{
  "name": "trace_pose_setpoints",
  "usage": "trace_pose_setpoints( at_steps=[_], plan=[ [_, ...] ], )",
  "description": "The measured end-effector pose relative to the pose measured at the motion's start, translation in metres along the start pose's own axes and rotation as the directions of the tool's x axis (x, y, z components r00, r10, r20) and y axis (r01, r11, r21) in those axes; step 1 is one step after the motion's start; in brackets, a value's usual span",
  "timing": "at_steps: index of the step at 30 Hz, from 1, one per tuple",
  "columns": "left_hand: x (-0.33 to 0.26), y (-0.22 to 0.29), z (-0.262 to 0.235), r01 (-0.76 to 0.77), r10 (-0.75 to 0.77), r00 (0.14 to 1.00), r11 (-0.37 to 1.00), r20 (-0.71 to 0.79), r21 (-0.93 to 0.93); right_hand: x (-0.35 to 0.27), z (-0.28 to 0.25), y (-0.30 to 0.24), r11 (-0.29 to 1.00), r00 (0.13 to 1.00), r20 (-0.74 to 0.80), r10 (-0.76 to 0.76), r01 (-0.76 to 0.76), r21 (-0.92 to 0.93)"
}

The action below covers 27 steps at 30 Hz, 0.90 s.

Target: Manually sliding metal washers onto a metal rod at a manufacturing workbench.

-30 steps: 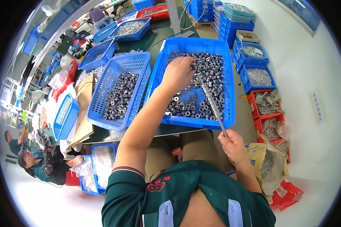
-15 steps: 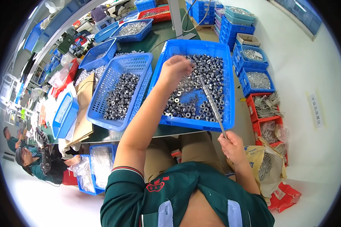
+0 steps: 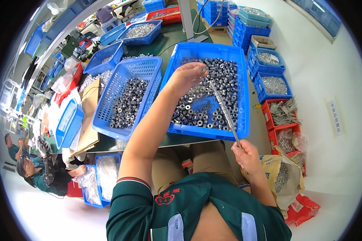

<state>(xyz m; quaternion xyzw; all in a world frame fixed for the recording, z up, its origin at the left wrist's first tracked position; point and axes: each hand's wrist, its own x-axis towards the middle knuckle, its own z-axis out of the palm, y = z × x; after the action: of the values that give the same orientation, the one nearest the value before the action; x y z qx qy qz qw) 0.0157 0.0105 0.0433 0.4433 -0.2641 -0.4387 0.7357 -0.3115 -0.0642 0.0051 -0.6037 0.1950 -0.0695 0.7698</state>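
Note:
My right hand [image 3: 247,156] is closed around the lower end of a thin metal rod [image 3: 237,139], which slants up and to the left over the large blue tub [image 3: 245,92]. Several shiny metal rings appear to be threaded along the rod. Close to its upper tip, my left hand [image 3: 188,76] pinches a small metal ring [image 3: 202,70] between thumb and fingers. Below both hands, many loose dark and silvery rings [image 3: 225,72] cover much of the tub's bottom.
Left of the tub stands a blue perforated basket [image 3: 157,68] of similar rings. Cardboard [image 3: 88,116] leans beside it. Stacked blue crates [image 3: 265,94], red bins [image 3: 271,132] and a yellow sack [image 3: 269,164] line the right side. Co-workers [image 3: 38,176] sit at far left.
My left hand has turned slightly and come a little lower, and the ring at its fingertips shows more plainly. The rod and my right hand stay nearly in place.

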Motion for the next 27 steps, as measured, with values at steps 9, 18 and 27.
trace_pose_setpoints(
  at_steps=[9, 18, 27],
  plan=[
    [-0.003, -0.003, 0.013, 0.021, -0.035, 0.996, 0.986, 0.08, 0.166, 0.001, -0.001, 0.001, 1.0, 1.0, 0.006, -0.013, 0.013, 0.01],
    [-0.002, -0.007, 0.014, 0.065, -0.086, 0.995, 0.946, 0.052, 0.318, 0.0, 0.0, 0.001, 1.0, 1.0, -0.006, -0.009, 0.009, -0.026],
    [-0.001, -0.015, 0.017, 0.192, -0.259, 0.929, 0.948, 0.263, 0.253, -0.001, 0.009, 0.002, 0.994, 0.997, -0.073, -0.012, 0.005, -0.106]
  ],
)
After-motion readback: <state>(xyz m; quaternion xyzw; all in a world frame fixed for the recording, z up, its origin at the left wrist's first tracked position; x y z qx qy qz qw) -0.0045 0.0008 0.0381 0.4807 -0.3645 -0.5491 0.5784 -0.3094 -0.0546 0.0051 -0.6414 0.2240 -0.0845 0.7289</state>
